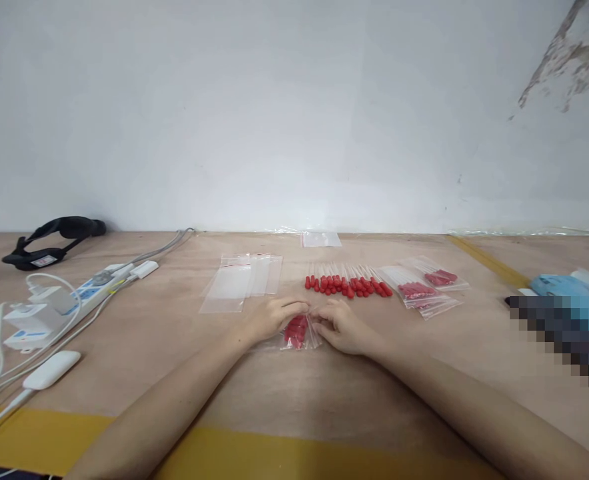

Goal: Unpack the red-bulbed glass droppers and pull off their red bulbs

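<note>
At the centre of the frame, the left hand [269, 320] and right hand [342, 328] pinch a small clear bag [298, 333] of red pieces with their fingers, low on the surface [294, 393]; loose red-tipped pieces [347, 285] lie just above.

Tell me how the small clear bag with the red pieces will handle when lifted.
The bag, pinched by the left hand and right hand, looks like thin film, so probably floppy. Few small pieces inside suggest it is light. Glossy plastic may be slippery.
</note>
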`<state>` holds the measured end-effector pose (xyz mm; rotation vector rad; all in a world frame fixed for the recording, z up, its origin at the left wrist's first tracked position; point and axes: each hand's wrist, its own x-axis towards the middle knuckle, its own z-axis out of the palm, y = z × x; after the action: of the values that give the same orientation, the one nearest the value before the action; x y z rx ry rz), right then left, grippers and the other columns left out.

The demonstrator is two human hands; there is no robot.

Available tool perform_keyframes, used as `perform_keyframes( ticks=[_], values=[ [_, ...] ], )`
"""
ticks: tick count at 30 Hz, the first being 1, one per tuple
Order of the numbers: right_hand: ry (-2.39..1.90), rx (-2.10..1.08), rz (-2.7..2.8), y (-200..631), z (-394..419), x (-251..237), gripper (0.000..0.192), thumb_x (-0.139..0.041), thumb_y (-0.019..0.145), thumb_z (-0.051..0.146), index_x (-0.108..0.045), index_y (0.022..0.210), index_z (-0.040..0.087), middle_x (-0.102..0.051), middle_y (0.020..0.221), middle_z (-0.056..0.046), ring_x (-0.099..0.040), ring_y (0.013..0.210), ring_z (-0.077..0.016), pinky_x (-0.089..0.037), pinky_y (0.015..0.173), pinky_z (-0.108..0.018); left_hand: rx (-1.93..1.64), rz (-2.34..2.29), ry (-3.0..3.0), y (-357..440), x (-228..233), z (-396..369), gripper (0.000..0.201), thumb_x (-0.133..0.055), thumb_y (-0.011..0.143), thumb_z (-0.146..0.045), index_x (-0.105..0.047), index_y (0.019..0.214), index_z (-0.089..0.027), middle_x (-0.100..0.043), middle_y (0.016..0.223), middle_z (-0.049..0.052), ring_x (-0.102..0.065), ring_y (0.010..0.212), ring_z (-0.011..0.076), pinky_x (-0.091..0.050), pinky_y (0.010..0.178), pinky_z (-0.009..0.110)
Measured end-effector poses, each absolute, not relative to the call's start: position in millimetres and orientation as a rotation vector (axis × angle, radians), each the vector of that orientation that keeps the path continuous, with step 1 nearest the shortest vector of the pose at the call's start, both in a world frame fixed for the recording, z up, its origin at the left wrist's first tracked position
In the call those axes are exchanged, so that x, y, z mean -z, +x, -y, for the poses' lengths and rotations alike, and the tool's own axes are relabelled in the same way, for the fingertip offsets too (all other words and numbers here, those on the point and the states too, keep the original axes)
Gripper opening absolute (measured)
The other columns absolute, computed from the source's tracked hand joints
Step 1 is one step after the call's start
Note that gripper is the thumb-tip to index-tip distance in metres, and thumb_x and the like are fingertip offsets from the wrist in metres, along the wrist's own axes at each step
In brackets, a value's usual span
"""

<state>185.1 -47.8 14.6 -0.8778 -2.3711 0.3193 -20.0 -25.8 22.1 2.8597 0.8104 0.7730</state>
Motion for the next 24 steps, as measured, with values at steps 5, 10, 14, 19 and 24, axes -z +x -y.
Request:
perform_keyframes(
  ticks=[5, 10, 14, 19, 24],
  values=[
    [-0.897, -0.474, 2.286, 175.0, 44.0, -7.9, 0.006, -0.054, 0.076, 0.02, -0.059, 0.077, 0.018, -0.056, 0.064, 0.002, -0.048, 0.06, -0.0112, -0.035, 0.059, -0.024, -0.618, -1.012, 2.673, -25.9, -29.3, 38.7, 0.044, -0.042, 0.086, -0.035, -0.036, 0.127, -0.021, -0.049, 0.124, 0.008, -0.047, 0.112, 0.0194, -0.041, 0.092, 0.033],
    [-0.971, -0.495, 2.3, 173.7, 42.0, -3.1, 0.011, -0.061, 0.071, 0.026, -0.057, 0.075, 0.017, -0.056, 0.07, 0.0, -0.049, 0.068, -0.0136, -0.036, 0.065, -0.027, -0.396, -1.062, 2.676, -41.1, -17.8, 52.3, 0.07, -0.046, 0.081, -0.049, -0.021, 0.136, -0.014, -0.03, 0.138, 0.015, -0.028, 0.127, 0.0272, -0.029, 0.102, 0.044],
    [-1.011, -0.627, 2.176, 174.6, 40.0, 3.9, 0.022, -0.066, 0.066, 0.028, -0.055, 0.082, 0.018, -0.057, 0.078, -0.001, -0.049, 0.073, -0.0148, -0.038, 0.067, -0.029, -0.443, -1.059, 2.712, -42.0, -7.7, 55.0, 0.071, -0.045, 0.082, -0.05, -0.017, 0.137, -0.014, -0.025, 0.14, 0.015, -0.023, 0.129, 0.0255, -0.023, 0.105, 0.045],
    [-0.892, -0.883, 2.065, 171.9, 35.6, 11.4, 0.027, -0.064, 0.067, 0.023, -0.054, 0.092, 0.017, -0.058, 0.086, -0.002, -0.051, 0.076, -0.0134, -0.042, 0.07, -0.028, -0.488, -1.065, 2.72, -39.7, -6.9, 54.7, 0.076, -0.046, 0.08, -0.051, -0.011, 0.138, -0.017, -0.023, 0.141, 0.013, -0.02, 0.13, 0.0253, -0.023, 0.105, 0.044],
    [-0.781, -0.97, 2.117, 168.6, 34.7, 9.7, 0.023, -0.055, 0.074, 0.02, -0.057, 0.098, 0.018, -0.062, 0.088, -0.002, -0.055, 0.076, -0.0129, -0.043, 0.069, -0.027, -0.49, -1.064, 2.713, -39.5, -8.5, 55.8, 0.076, -0.046, 0.08, -0.052, -0.01, 0.138, -0.018, -0.024, 0.141, 0.011, -0.022, 0.129, 0.0252, -0.024, 0.105, 0.044]
  ],
)
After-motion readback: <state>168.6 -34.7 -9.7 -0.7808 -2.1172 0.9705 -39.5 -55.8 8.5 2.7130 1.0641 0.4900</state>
